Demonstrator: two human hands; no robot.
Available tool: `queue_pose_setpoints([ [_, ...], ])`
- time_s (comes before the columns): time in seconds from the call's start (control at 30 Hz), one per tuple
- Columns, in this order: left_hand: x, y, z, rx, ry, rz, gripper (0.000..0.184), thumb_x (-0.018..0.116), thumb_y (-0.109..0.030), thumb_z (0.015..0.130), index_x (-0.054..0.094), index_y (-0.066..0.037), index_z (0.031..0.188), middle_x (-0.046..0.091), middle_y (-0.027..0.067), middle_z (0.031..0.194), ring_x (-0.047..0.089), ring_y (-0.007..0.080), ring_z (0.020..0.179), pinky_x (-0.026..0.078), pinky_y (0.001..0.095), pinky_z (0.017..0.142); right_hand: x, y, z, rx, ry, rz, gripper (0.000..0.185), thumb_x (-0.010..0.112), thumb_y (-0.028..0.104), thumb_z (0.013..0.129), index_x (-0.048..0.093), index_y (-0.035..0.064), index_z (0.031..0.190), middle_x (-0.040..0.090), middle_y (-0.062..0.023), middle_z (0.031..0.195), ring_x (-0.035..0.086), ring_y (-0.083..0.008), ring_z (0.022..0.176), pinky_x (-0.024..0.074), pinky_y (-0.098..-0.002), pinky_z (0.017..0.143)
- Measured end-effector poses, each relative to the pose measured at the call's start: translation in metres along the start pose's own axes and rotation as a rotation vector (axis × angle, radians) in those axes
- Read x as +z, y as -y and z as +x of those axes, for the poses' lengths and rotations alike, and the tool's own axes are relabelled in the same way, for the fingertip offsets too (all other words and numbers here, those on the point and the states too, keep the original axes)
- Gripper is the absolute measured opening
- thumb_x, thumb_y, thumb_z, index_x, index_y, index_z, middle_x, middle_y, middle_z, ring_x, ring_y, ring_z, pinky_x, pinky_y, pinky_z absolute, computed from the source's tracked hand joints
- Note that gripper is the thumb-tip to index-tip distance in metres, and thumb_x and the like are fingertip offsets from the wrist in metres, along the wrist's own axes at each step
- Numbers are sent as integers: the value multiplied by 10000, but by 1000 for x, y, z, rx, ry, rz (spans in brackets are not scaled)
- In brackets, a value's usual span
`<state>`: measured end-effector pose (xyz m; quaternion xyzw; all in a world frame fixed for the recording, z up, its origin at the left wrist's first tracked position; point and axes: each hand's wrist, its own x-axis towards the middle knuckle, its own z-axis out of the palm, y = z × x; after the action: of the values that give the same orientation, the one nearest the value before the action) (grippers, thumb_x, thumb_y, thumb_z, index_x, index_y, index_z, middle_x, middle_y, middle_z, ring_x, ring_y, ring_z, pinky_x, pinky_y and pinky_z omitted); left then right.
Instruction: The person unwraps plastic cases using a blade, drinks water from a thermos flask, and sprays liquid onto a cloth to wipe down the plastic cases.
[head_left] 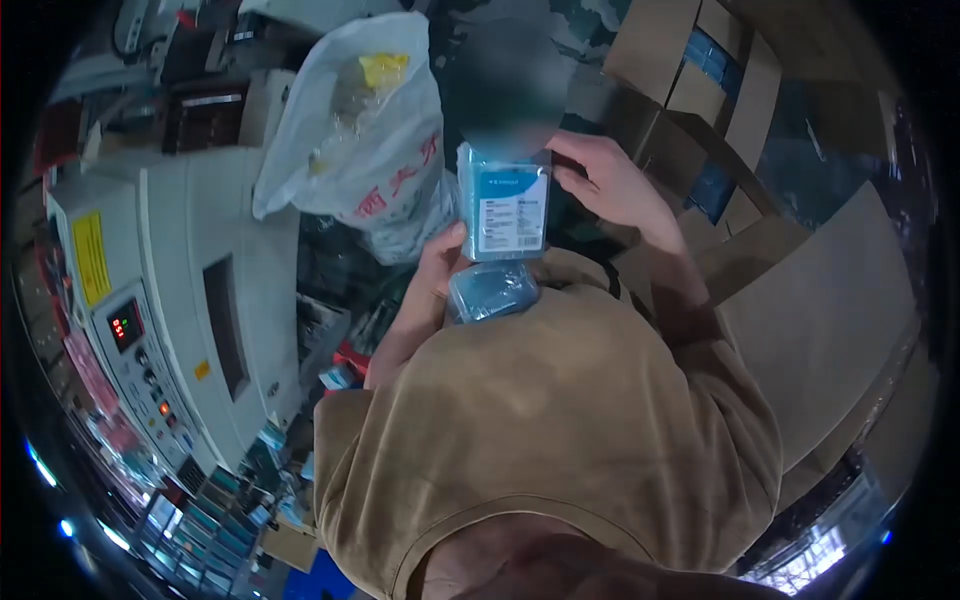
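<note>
"Where was our blue packet (513,215)?"

"Just above the frame's centre, our left hand (445,260) gripping its lower left edge."

"And our right hand (612,185)?"

"At its upper right corner, fingers slightly parted; we couldn't tell whether they gripped. A smaller wrapped pack (494,291) showed just below the packet."

Packet (508,212) between your left hand (441,257) and right hand (612,186), second packet (494,291) nearer you, bag (395,165) and machine (195,270) left, cartons (815,310) right
</note>
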<state>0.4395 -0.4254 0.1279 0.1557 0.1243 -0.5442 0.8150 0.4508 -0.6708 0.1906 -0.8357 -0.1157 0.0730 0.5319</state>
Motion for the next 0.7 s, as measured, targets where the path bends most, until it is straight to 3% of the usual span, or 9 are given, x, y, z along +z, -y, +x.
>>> queue_pose_setpoints([
  [0.13,31,-48,73,-187,-215,193,596,542,-429,812,414,-32,1237,513,125,1175,506,268,1054,382,408,927,-47,-17,-3,196,-224,159,471,498,-71,740,478,43,1197,538,-121,1146,533,-254,1031,421,-325,878],
  [0.23,61,-102,140,-375,67,313,636,598,-415,782,382,-48,1255,520,113,1156,512,230,1045,412,374,900,-71,-34,1,192,-444,132,496,513,-53,741,453,34,1226,517,-116,1184,506,-227,1078,396,-325,926],
  [0.37,110,-160,216,-482,1,505,586,617,-369,775,418,-40,1216,540,130,1123,547,252,1003,432,373,882,-88,-36,15,280,-770,592,497,557,-9,775,425,22,1254,510,-123,1195,508,-233,1079,401,-337,926],
  [0.4,108,-170,234,-479,113,424,575,621,-371,772,434,-38,1202,552,138,1103,558,260,985,437,377,875,-92,-44,13,311,-833,616,494,570,4,777,425,10,1249,520,-133,1179,523,-230,1056,412,-333,913],
  [0.5,138,-198,282,-698,52,418,534,592,-366,799,451,-26,1186,578,168,1038,575,273,949,448,393,854,-89,-53,10,501,-1095,700,440,562,3,789,459,6,1217,555,-129,1117,562,-205,990,444,-309,863],
  [0.53,148,-204,298,-668,43,414,509,582,-351,811,455,-26,1181,583,164,1030,581,274,932,456,391,843,-93,-57,16,488,-1104,697,440,562,3,789,459,6,1217,555,-129,1117,562,-205,990,444,-309,863],
  [0.6,133,-223,347,-714,101,445,509,587,-355,808,458,-30,1178,583,158,1034,582,268,929,456,388,843,-106,-70,32,708,-1303,746,430,577,9,784,474,3,1201,568,-130,1087,572,-202,957,450,-300,839],
  [0.7,139,-256,413,-777,194,474,499,600,-353,802,466,-42,1169,584,137,1037,578,244,936,450,369,852,-138,-123,60,738,-1334,701,401,585,29,791,489,-2,1180,582,-129,1048,579,-194,922,457,-290,813],
])
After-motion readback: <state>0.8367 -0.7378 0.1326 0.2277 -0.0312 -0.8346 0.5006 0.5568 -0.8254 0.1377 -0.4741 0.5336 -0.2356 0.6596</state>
